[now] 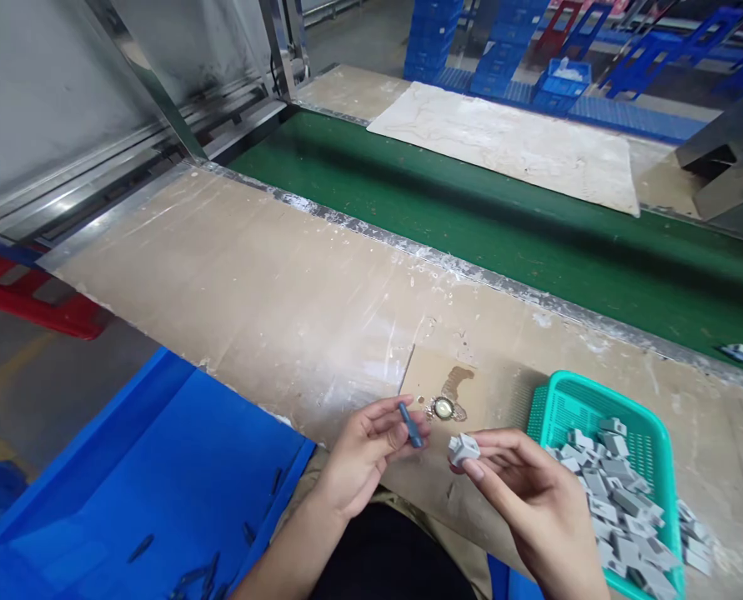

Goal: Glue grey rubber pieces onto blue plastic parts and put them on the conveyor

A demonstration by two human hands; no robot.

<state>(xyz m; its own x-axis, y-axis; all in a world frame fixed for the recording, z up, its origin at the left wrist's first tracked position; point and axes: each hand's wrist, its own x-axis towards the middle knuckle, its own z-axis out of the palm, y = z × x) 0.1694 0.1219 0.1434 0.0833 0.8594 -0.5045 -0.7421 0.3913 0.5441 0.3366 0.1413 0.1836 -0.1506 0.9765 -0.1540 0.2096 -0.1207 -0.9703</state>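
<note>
While the green conveyor belt (409, 187) stretches across beyond it, the worn tan surface (239, 250) carries the action at its near edge. Down on the left sits the big blue bin (139, 467), mostly bare floor, with a loose scatter of slim dark pieces (212, 571) toward its near right side; the frame cuts off the rest. Over on the right, it's the teal mesh basket (666, 450), well heaped with small gray blocks (621, 502), and a few loose blocks (696, 546) lie on the surface just outside its right wall.

Now to the hands, both raised in front of the body, between bin and basket! The right hand (537, 496) pinches one gray block (467, 448) between thumb and fingers, close to the basket. Across from it, the left hand (362, 458) has thumb and fingers closed on a dark blue peg (410, 425), held at a tilt. Block and peg are near each other but not touching, so this looks like a two-piece step, one part per hand, the joining not yet done. What the next move calls for, I judge, is a light, steady pinch and careful lining-up of the two.
</note>
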